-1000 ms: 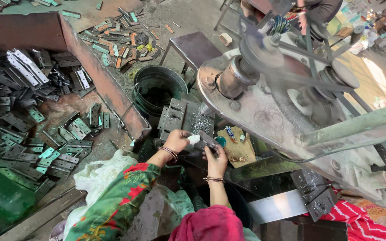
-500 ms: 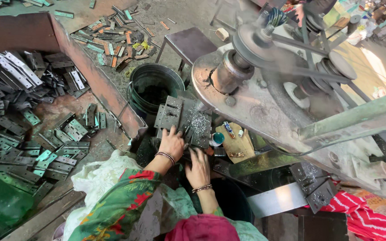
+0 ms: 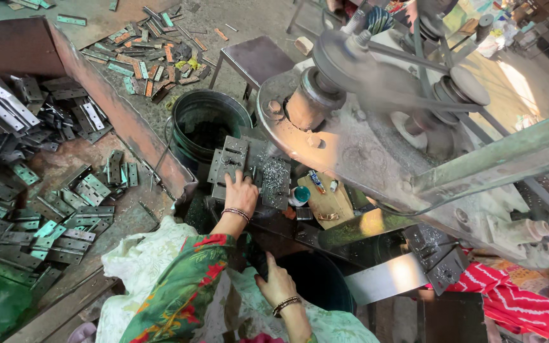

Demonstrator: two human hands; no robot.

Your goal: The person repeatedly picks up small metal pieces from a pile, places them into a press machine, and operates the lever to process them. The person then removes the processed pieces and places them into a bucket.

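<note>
Two hands have parted since half a second ago, when both were together at the pile of plates under the machine. Now the left hand (image 3: 241, 192) alone lies on the stack of grey hinge plates (image 3: 249, 168) in the middle of the frame, fingers spread flat over the top plate, pressing rather than pinching; its grip is open and closed on nothing. The right hand (image 3: 274, 284) has dropped back toward the lower middle of the frame, onto the pale cloth at the lap beside the rim of a dark bucket (image 3: 316, 279). Its fingers are loosely curled and I cannot tell whether anything sits inside them.

By my reading, the plates are being steadied or sorted with one hand while the other has let go.

Just right of the stack lie a small teal cap (image 3: 300, 194) and a wooden block (image 3: 332, 203). Above them the belt-driven press (image 3: 376, 108) fills the upper right, its wheel blurred. A second bucket (image 3: 208, 127) stands above the stack. At the left, loose hinges (image 3: 39, 209) lie heaped beside a rusty trough wall (image 3: 122, 121). At the lower right edge, red patterned cloth (image 3: 516, 298) shows where another person sits.
</note>
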